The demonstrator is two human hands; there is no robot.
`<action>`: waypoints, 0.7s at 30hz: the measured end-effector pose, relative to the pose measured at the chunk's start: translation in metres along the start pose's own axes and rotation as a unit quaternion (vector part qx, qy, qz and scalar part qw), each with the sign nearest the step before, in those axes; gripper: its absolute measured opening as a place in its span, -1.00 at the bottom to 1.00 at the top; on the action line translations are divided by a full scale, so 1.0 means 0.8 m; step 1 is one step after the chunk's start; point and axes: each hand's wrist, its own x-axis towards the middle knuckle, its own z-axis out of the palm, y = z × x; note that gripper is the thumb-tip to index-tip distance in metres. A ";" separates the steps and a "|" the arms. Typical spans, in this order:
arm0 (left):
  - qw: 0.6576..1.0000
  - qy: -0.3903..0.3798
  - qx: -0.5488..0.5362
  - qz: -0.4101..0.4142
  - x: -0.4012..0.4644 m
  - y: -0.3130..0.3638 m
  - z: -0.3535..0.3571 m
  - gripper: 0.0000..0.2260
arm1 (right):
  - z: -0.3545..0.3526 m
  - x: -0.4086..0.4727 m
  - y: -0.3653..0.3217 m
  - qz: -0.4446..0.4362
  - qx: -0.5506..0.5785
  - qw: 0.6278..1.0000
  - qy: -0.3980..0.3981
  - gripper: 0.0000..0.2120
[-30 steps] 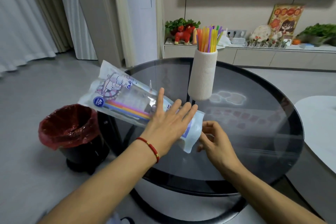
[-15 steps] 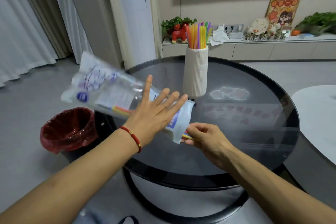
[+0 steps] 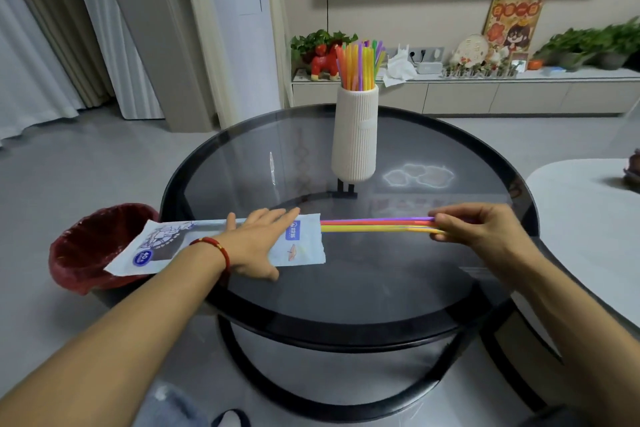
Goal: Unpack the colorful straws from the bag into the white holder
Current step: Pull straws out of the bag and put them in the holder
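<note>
straws (image 3: 375,224) past bag (image 3: 301,246) mouth, right hand (image 3: 481,227) pinching

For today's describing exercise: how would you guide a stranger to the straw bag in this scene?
Start at the round dark glass table. At its left edge, above the red-lined bin, the left hand presses flat on the straw bag. It alone is a flat white printed packet with colourful straws sliding out.

Soft, even indoor light fills the room, a ceiling lamp glares as a pale cloud-shaped reflection on the dark glass table (image 3: 398,295), shadows stay faint, focus is fairly sharp, and the wide lens bends the edges.
</note>
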 end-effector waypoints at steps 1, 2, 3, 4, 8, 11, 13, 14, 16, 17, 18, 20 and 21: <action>1.000 -0.013 -0.007 -0.006 0.001 0.003 0.001 0.10 | -0.013 -0.004 -0.003 -0.009 -0.016 1.000 0.007 -0.85; 1.000 -0.021 -0.015 -0.012 0.001 0.005 0.002 0.10 | -0.025 -0.009 -0.007 -0.019 -0.037 0.999 0.011 -0.83; 0.999 -0.020 -0.027 -0.018 0.002 0.008 0.002 0.09 | -0.037 -0.014 -0.010 -0.031 -0.064 0.997 0.015 -0.81; 0.999 -0.008 -0.039 -0.021 0.003 0.013 0.001 0.08 | -0.048 -0.019 -0.014 -0.046 -0.090 0.995 0.017 -0.77; 0.983 0.161 -0.060 0.069 0.010 0.066 -0.010 0.06 | -0.066 -0.035 -0.026 -0.104 -0.129 0.986 0.015 -0.74; 0.946 0.274 -0.038 0.170 0.023 0.120 -0.010 -0.04 | -0.060 -0.042 -0.029 -0.125 -0.122 0.985 0.003 -0.78; 0.938 0.297 0.049 0.172 0.032 0.144 -0.007 -0.32 | -0.058 -0.047 -0.031 -0.130 -0.093 0.987 0.000 -0.78; 0.934 0.305 0.089 0.165 0.036 0.151 -0.006 -0.52 | -0.058 -0.048 -0.033 -0.126 -0.069 0.990 0.006 -0.77; 0.936 0.311 0.077 0.147 0.040 0.158 -0.005 -0.73 | -0.062 -0.046 -0.034 -0.100 0.005 0.995 0.026 -0.65; 0.938 0.313 0.046 0.138 0.040 0.160 -0.006 -0.75 | -0.064 -0.043 -0.035 -0.074 0.066 0.995 0.033 -0.57; 0.941 0.314 0.003 0.128 0.040 0.161 -0.006 -0.76 | -0.063 -0.040 -0.035 -0.043 0.138 0.989 0.037 -0.50; 0.942 0.312 -0.073 0.102 0.041 0.165 -0.007 -0.75 | -0.046 -0.033 -0.033 0.015 0.216 0.976 0.025 -0.44; 0.942 0.310 -0.085 0.093 0.042 0.169 -0.005 -0.74 | -0.028 -0.031 -0.030 0.035 0.207 0.978 0.006 -0.43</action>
